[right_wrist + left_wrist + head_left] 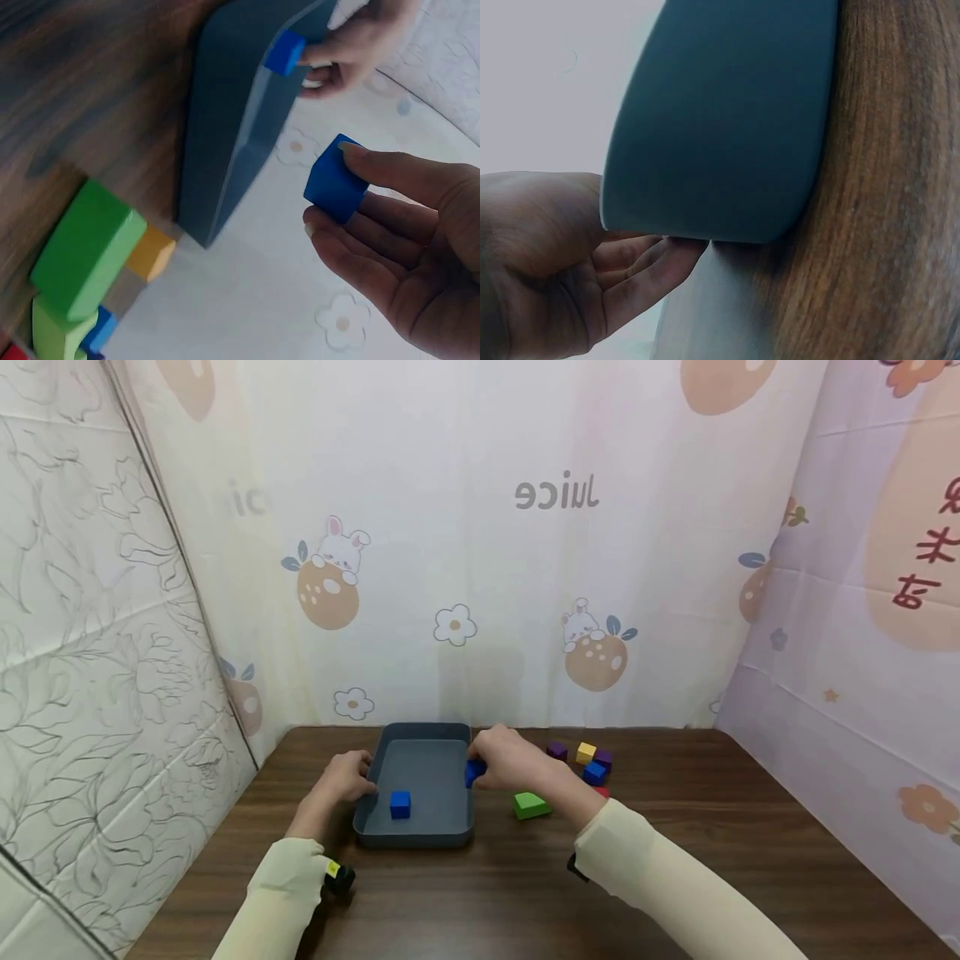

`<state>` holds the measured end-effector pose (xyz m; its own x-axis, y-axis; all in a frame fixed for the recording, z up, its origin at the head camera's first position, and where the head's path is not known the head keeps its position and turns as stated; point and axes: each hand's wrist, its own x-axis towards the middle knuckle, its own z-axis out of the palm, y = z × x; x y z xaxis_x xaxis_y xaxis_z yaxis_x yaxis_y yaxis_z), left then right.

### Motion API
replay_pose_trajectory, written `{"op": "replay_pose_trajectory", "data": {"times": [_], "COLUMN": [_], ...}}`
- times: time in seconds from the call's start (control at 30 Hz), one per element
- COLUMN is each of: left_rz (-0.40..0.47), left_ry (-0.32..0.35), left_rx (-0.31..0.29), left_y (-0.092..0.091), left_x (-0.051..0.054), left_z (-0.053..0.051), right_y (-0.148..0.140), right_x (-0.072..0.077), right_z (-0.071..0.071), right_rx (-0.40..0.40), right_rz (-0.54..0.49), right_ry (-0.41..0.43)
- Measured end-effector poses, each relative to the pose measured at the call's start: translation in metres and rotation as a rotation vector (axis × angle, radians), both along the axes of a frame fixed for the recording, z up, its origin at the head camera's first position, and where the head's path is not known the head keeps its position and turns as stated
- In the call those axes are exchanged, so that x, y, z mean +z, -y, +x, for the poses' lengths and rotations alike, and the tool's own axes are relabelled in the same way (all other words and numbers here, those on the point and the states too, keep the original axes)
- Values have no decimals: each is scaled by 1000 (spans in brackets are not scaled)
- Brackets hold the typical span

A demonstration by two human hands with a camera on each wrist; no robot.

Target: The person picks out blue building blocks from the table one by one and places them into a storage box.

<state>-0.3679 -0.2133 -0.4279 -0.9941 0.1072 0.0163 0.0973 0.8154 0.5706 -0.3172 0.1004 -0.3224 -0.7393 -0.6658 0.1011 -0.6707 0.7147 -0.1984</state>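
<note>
My right hand point(510, 758) pinches a blue cube point(336, 180) between thumb and fingers. In the head view that hand is at the right rim of a grey-blue tray point(427, 840), with the cube partly hidden by the fingers. My left hand point(347, 777) grips the tray's left side; the left wrist view shows its fingers point(656, 281) against the outside of the wall. Another blue cube point(400, 805) lies inside the tray, towards its near left.
Right of the tray lies a green block point(531, 806). Behind it are purple cubes point(557, 750), a yellow cube point(587, 753), a blue block point(595, 772) and a red block point(602, 792), partly covered by the right forearm. A printed curtain point(465, 543) hangs behind the wooden table point(465, 910).
</note>
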Motion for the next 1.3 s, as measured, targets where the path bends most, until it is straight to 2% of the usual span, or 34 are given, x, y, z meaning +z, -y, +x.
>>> {"op": "replay_pose_trajectory", "data": {"times": [0.2, 0.4, 0.53, 0.77, 1.3], "left_rz": [13, 9, -8, 11, 22], "left_ry": [13, 15, 8, 11, 10], "left_rx": [13, 22, 12, 3, 2], "left_y": [0, -2, -2, -2, -2], "left_x": [-2, 1, 2, 3, 1], "left_z": [0, -1, 0, 3, 2], "right_y": [26, 42, 52, 67, 84], "right_x": [-17, -30, -35, -46, -59], "right_z": [-12, -19, -20, -23, -28], "right_rx": [35, 30, 26, -13, -54], "right_rz": [23, 46, 58, 87, 151], "right_ry": [6, 3, 35, 120, 157]}}
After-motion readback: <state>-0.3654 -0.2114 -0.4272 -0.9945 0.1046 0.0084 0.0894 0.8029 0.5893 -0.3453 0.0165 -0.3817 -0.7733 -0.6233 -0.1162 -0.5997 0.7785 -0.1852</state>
